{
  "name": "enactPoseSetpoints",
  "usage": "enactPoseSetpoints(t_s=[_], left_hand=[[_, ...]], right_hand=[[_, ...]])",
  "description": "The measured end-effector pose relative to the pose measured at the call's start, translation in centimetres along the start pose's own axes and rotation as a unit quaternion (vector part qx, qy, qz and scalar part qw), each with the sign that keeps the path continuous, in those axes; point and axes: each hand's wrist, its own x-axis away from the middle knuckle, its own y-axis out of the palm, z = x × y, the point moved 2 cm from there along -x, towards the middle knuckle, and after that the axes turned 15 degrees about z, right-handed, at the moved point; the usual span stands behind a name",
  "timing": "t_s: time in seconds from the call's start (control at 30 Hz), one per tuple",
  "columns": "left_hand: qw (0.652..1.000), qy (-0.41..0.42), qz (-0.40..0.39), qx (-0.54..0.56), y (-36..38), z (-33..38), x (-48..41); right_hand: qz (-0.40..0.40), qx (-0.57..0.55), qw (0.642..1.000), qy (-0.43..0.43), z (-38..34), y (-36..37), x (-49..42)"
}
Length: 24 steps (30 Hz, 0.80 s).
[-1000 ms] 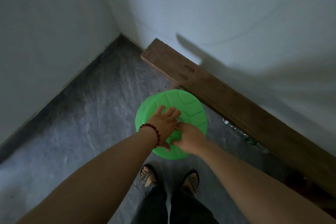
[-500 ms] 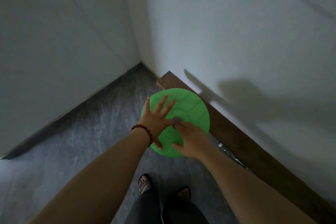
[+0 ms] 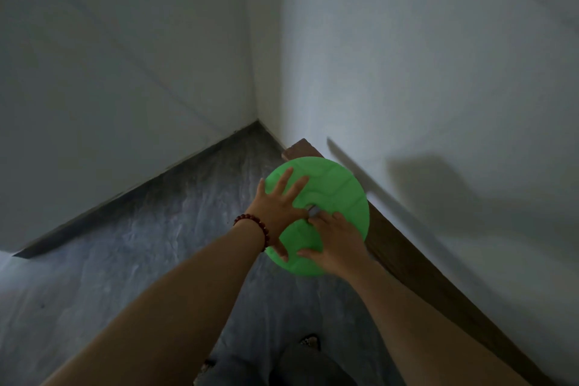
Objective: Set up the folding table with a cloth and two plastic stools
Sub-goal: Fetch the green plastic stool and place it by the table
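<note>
Head view: one green stool [image 3: 332, 185], a flat disc, directly under both grips. We log the left hand [image 3: 279, 207] spread flat on it; the right hand [image 3: 333, 240] touches its grey centre, closure we cannot tell.

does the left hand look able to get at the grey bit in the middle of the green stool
Probably not yet: the right hand curls its fingers over the grey bit at the centre of the green stool. The left hand lies flat right beside it, so only those fingers block it.
</note>
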Motion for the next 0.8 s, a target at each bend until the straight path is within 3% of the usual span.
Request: enactPoseSetpoints(t_s=[0.2, 0.53, 0.8], left_hand=[[0.999, -0.023, 0.025, 0.004, -0.6, -3.0, 3.5], [0.997, -0.062, 0.031, -0.023, 1.6, -13.7, 15.5], [0.988, -0.153, 0.016, -0.026, 4.9, -22.3, 28.0]], right_hand=[[-0.012, 0.017, 1.0, -0.018, -4.0, -1.3, -1.3], [-0.016, 0.005, 0.997, -0.069, -19.3, 0.7, -3.7], [-0.014, 0.006, 0.979, -0.203, -33.4, 3.5, -6.0]])
